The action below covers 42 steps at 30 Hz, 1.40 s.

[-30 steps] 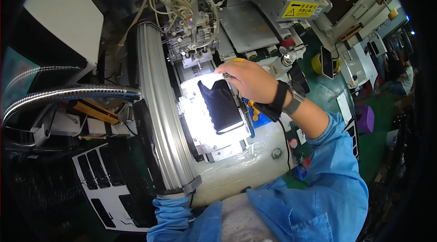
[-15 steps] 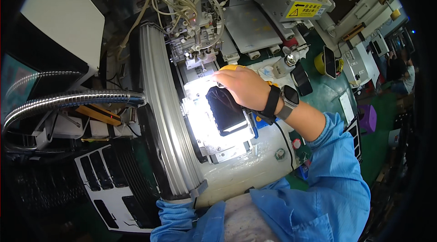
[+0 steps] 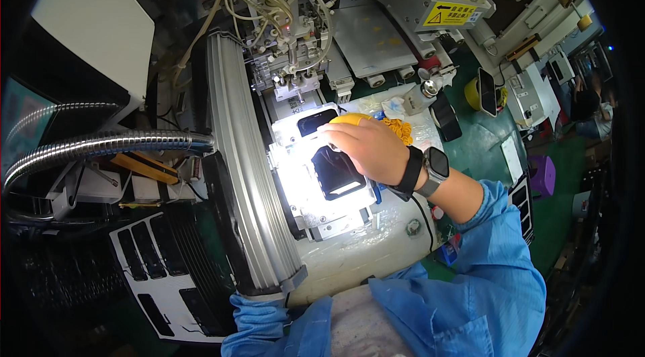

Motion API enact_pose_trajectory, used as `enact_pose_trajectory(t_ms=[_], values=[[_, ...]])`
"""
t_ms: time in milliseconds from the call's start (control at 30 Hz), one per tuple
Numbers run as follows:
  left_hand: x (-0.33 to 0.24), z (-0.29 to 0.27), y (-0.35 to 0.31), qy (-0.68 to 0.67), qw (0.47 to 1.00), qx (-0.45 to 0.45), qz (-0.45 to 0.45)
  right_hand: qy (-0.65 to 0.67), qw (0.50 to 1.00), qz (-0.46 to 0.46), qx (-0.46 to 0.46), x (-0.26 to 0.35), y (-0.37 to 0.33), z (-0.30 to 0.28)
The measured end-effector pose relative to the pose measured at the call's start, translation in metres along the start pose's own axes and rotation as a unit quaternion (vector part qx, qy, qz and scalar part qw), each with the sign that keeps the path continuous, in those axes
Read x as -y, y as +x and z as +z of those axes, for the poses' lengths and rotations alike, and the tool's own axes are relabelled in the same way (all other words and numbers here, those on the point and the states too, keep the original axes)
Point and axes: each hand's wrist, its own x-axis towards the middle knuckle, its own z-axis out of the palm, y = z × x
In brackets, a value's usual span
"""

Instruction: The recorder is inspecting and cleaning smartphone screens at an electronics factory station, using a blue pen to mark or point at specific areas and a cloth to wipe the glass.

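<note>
My right hand (image 3: 373, 149) reaches over a brightly lit white fixture plate (image 3: 295, 186), its fingers bent together. A rounded yellow thing (image 3: 349, 118) shows at the far side of the fingers, seemingly gripped; its kind is hard to make out. Just below the fingertips lies a dark, glossy phone-screen-like panel (image 3: 336, 172), set in the plate. A second dark panel (image 3: 316, 122) sits at the far end of the plate, beside the yellow thing. My left sleeve (image 3: 259, 320) passes behind the silver ribbed metal beam, and my left hand is hidden.
Left of the fixture runs the ribbed metal beam (image 3: 248, 169); beyond it stands a machine head with hoses (image 3: 285, 55). A flexible metal conduit (image 3: 107, 149) crosses the left. Yellow crumpled bits (image 3: 400, 130), a dispenser bottle (image 3: 423, 95) and a phone (image 3: 445, 117) lie to the right.
My right hand has come nearer to me and slightly right, the yellow thing moving with it. The far dark panel and the yellow bits have come into sight.
</note>
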Motion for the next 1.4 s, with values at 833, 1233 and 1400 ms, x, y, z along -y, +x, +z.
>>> enact_pose_trajectory(t_ms=[833,1233,1400], values=[[0.003,0.003,0.0,0.007,1.0,-0.003,-0.002,0.029,0.999,-0.014,0.039,0.018,-0.035,-0.007],[0.002,0.003,-0.002,0.021,1.0,-0.005,0.0,0.078,0.997,-0.001,-0.003,-0.04,0.039,0.002],[0.005,0.003,-0.003,0.018,1.0,-0.007,0.005,0.042,0.999,-0.026,0.0,-0.032,0.027,0.004]])
